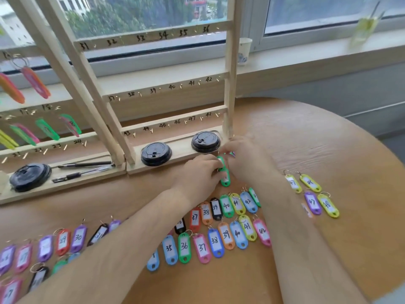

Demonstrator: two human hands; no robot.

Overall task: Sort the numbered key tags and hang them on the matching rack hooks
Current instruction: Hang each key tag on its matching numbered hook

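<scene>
Wooden rack (230,84) stands on the round table (328,150), rails inked 31–48. Loose tags (215,239) lie in rows under your forearms, reading 35 to 42. Your left hand (200,172) curls round a green tag (225,179) just before the rack's base; your right hand (243,157) pinches its upper end, number hidden.

Green key tag (225,178), black lids (156,153)

Left hand (201,172) and right hand (243,160) hold a green tag (225,179) by the rack (229,91); numbered tags (184,246) lie in rows on the desk (306,150).
</scene>
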